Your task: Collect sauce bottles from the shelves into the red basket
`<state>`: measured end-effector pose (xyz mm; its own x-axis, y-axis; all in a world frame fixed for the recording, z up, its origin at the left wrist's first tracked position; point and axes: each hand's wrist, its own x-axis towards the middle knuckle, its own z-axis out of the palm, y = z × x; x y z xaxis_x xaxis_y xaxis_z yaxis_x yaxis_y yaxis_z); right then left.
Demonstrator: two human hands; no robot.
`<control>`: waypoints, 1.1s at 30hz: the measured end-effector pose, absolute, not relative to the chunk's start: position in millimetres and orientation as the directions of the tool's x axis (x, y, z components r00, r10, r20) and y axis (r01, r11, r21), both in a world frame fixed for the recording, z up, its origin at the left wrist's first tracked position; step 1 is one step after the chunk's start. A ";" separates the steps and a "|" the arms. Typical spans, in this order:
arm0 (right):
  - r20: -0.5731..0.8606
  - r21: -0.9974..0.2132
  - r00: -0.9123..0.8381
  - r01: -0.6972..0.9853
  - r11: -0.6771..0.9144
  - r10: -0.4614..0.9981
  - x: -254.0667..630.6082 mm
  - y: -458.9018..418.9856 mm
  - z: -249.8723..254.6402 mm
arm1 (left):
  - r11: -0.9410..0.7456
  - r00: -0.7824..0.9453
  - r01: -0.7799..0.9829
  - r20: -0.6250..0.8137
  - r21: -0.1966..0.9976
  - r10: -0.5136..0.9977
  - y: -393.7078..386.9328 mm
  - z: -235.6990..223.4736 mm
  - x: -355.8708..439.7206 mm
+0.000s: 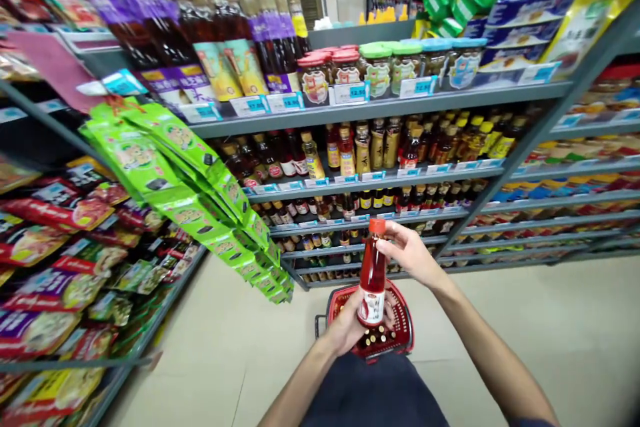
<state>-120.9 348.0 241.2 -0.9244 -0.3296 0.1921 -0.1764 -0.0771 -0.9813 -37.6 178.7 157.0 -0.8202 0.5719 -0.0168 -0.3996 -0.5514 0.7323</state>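
A bottle of red liquid (373, 273) with a red cap and a white label is held upright in front of me, over the basket. My left hand (347, 323) is wrapped round its lower part, fingers behind the label. At the neck, just under the cap, my right hand (403, 250) pinches the bottle between thumb and fingers. Below them is a red shopping basket (407, 320) with a dark handle at its side. Several bottles with pale caps (380, 335) stand inside it, partly hidden by my hands.
Ahead stands a grey shelf unit (400, 103) with rows of sauce bottles, lidded jars (375, 67) and price tags. Green snack packets (200, 193) hang in strips at the left. Bagged goods (55, 280) fill the left shelf. Pale tiled floor (490, 340) lies around the basket.
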 end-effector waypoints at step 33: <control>0.583 -0.335 -0.481 -0.877 0.345 -0.655 -257.5 178.3 417.4 | 0.443 -0.876 0.451 0.479 0.775 0.053 -11.1 273.3 -208.4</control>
